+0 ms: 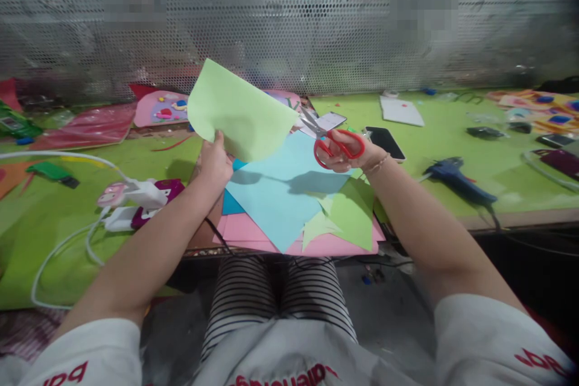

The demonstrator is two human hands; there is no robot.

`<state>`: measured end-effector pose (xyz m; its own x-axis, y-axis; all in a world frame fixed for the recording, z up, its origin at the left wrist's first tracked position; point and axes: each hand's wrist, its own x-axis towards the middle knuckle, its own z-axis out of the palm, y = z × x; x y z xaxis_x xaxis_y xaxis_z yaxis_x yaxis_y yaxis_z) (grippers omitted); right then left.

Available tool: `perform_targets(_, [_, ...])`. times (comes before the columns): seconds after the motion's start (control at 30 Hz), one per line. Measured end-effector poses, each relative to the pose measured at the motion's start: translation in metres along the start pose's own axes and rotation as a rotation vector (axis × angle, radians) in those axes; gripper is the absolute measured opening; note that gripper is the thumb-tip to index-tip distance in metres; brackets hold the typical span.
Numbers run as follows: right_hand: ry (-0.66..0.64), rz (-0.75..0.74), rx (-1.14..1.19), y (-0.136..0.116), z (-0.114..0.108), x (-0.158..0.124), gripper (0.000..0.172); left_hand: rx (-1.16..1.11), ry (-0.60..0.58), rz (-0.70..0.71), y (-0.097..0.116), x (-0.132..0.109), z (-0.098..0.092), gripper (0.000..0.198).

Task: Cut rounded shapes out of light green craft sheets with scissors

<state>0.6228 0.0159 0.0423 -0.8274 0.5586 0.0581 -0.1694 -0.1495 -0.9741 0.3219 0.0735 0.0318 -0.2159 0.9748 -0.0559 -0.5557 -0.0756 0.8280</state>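
Far left on the green surface: green packet, then red plastic sheet toward the back, green-handled tool in front of it. Next, white chargers in a purple power strip, white cable looping out to the left. Pink decorated piece lies behind. Left hand has its fingers pinching the light green sheet at the lower edge, thumb on the near face (other fingers mostly hidden). Sheet is up in the air, tilted and a bit curled, above the paper pile. Pile below: light blue sheet over pink sheets, pale green scraps and a brighter green piece on its right side. Scissors are in the right hand, fingers closed around the red handles, blades parted, tips just beside the sheet's right corner; can't tell if they touch. Dark-screened phone sits just past that hand, white pad farther back. Then blue glue gun near the front edge, yellow-orange pieces at far right, maroon strip nearer.
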Motion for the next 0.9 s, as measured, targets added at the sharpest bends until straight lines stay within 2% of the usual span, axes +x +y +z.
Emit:
perform_targets(0.27, [-0.019, 0.019, 0.021, 0.003, -0.001, 0.002, 0.052, -0.005, -0.037, -0.001, 0.000, -0.001, 0.001, 0.018])
perform_targets(0.43, [-0.047, 0.008, 0.055, 0.003, 0.003, 0.004, 0.051, -0.004, -0.073, 0.059, 0.000, -0.002, 0.002, 0.016])
perform_targets(0.9, [-0.131, -0.004, 0.227, 0.002, 0.009, 0.005, 0.050, 0.032, -0.120, 0.066, -0.002, 0.004, -0.002, 0.027])
